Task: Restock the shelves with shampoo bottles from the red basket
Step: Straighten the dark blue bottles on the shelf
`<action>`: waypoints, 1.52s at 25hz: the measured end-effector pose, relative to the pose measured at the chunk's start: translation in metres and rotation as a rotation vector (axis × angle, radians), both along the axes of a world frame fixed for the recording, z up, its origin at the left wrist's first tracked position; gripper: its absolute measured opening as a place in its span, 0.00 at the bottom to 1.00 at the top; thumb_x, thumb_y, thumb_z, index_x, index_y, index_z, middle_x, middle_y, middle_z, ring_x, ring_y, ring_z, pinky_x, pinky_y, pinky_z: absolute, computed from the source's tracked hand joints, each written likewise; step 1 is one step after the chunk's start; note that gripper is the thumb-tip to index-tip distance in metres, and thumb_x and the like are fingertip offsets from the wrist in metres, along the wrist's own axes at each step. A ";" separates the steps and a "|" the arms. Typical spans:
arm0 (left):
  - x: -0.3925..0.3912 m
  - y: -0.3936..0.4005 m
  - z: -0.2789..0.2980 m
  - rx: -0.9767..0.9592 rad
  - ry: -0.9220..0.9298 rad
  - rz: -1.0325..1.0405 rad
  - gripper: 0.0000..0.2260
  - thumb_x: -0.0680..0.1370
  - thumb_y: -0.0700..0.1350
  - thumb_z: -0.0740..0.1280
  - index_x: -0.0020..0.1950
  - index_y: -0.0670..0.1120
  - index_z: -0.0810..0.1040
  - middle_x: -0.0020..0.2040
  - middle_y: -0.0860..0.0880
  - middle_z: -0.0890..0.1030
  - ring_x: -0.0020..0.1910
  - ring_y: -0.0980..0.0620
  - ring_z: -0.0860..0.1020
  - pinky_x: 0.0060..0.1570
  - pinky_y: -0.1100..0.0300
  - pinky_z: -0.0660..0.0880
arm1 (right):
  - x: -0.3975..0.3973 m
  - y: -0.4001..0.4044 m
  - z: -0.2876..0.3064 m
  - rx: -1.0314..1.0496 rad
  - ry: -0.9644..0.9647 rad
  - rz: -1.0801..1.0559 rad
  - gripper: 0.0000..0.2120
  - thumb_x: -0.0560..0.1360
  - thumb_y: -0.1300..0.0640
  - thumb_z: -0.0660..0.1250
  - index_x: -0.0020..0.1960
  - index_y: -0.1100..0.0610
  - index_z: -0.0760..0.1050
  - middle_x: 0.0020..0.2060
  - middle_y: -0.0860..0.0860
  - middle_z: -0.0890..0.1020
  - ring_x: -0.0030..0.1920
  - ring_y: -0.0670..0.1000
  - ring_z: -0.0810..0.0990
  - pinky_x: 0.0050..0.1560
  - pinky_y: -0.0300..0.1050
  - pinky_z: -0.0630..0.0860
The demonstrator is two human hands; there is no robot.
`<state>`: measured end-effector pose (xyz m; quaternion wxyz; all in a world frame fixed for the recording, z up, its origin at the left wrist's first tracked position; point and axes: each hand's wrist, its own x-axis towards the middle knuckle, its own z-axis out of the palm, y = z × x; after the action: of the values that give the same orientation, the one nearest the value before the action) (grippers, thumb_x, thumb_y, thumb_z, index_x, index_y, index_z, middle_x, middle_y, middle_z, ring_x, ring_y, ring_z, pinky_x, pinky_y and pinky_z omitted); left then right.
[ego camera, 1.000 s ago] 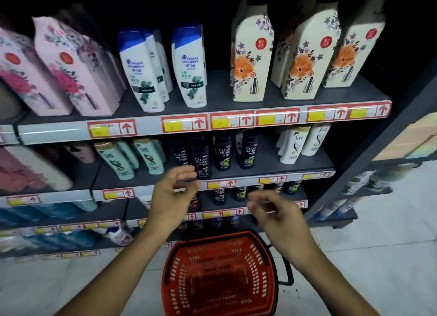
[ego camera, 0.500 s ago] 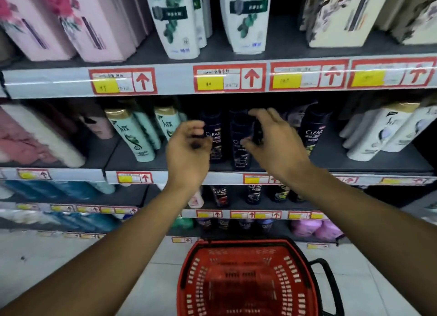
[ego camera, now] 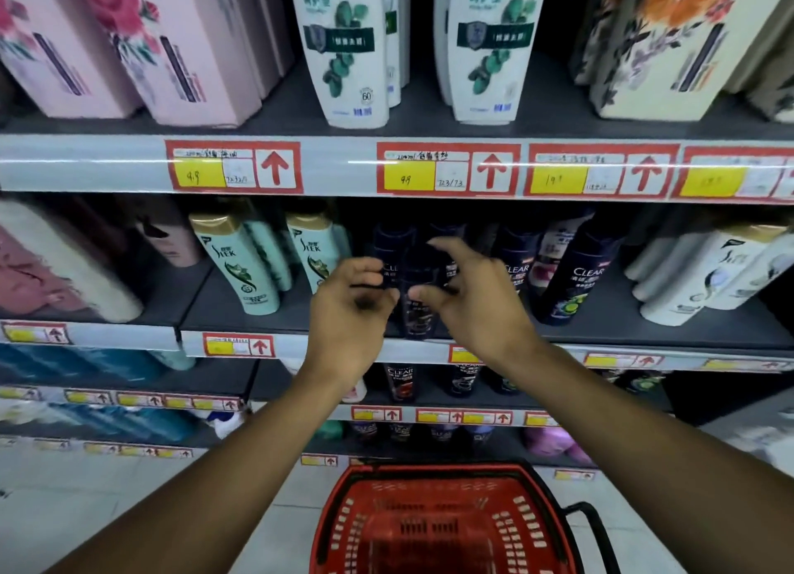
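Note:
The red basket (ego camera: 434, 526) sits on the floor below my arms, and I see no bottles in it. On the second shelf (ego camera: 275, 315) stands a row of dark Clear shampoo bottles (ego camera: 575, 281). One dark bottle (ego camera: 419, 315) stands at the shelf's front edge between my hands. My left hand (ego camera: 352, 311) is just left of it with its fingers curled loosely. My right hand (ego camera: 477, 303) is on its right, with the thumb at the bottle's front and the fingers spread over its top. Neither hand is closed around it.
Green Slek bottles (ego camera: 240, 264) stand left of the dark ones and white bottles (ego camera: 696, 277) to the right. The top shelf holds tall white bottles (ego camera: 348, 49), pink boxes (ego camera: 180, 45) and floral boxes (ego camera: 670, 40). Lower shelves carry more dark bottles (ego camera: 399, 382). The floor is pale tile.
My view has moved closer to the shelves. Both hands rose from above the basket to the dark bottles on the second shelf and have drawn together around one of them.

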<state>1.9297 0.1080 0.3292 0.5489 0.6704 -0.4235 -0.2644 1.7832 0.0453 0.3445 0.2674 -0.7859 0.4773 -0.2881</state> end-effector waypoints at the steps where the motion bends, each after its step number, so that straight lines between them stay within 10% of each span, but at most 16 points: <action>1: 0.001 -0.002 -0.002 0.005 0.000 0.005 0.13 0.75 0.35 0.73 0.55 0.48 0.77 0.47 0.50 0.80 0.40 0.56 0.80 0.41 0.74 0.75 | 0.007 -0.002 -0.003 0.003 -0.018 0.008 0.28 0.74 0.52 0.77 0.72 0.53 0.73 0.32 0.46 0.77 0.32 0.44 0.70 0.36 0.36 0.67; 5: 0.002 -0.008 -0.007 0.023 0.030 -0.002 0.16 0.75 0.35 0.73 0.57 0.51 0.75 0.46 0.53 0.80 0.43 0.57 0.81 0.40 0.73 0.75 | 0.025 -0.009 -0.011 0.041 -0.121 -0.023 0.27 0.75 0.53 0.76 0.72 0.53 0.73 0.43 0.59 0.87 0.37 0.48 0.74 0.42 0.39 0.71; 15: 0.007 -0.010 -0.006 -0.009 -0.037 -0.010 0.21 0.76 0.35 0.72 0.66 0.49 0.73 0.52 0.54 0.79 0.49 0.56 0.81 0.40 0.76 0.74 | 0.028 -0.005 -0.008 0.010 -0.239 -0.078 0.27 0.74 0.54 0.77 0.69 0.54 0.69 0.55 0.50 0.80 0.46 0.57 0.84 0.48 0.57 0.83; 22: 0.015 0.002 -0.001 -0.023 -0.056 0.000 0.24 0.76 0.35 0.72 0.70 0.48 0.72 0.57 0.47 0.77 0.48 0.53 0.80 0.41 0.77 0.74 | -0.074 0.006 -0.022 -0.180 -0.412 -0.359 0.07 0.79 0.60 0.69 0.56 0.56 0.76 0.43 0.53 0.79 0.43 0.56 0.80 0.43 0.46 0.77; 28: 0.012 -0.008 -0.001 -0.077 -0.175 -0.010 0.29 0.75 0.40 0.74 0.74 0.52 0.70 0.64 0.51 0.76 0.53 0.52 0.81 0.51 0.63 0.79 | -0.135 -0.047 -0.003 -0.135 -0.070 -0.504 0.25 0.72 0.49 0.77 0.61 0.61 0.74 0.62 0.59 0.72 0.57 0.61 0.78 0.60 0.59 0.77; 38: 0.008 -0.025 -0.005 -0.152 -0.186 0.012 0.19 0.78 0.37 0.70 0.69 0.47 0.77 0.46 0.64 0.77 0.42 0.63 0.81 0.50 0.59 0.81 | -0.139 -0.071 0.000 0.297 -0.229 -0.169 0.25 0.72 0.62 0.77 0.66 0.54 0.72 0.47 0.60 0.85 0.37 0.65 0.85 0.41 0.62 0.85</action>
<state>1.9380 0.0826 0.3240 0.5578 0.6510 -0.4877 -0.1649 1.6445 -0.0256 0.3450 0.4080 -0.6569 0.5454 -0.3235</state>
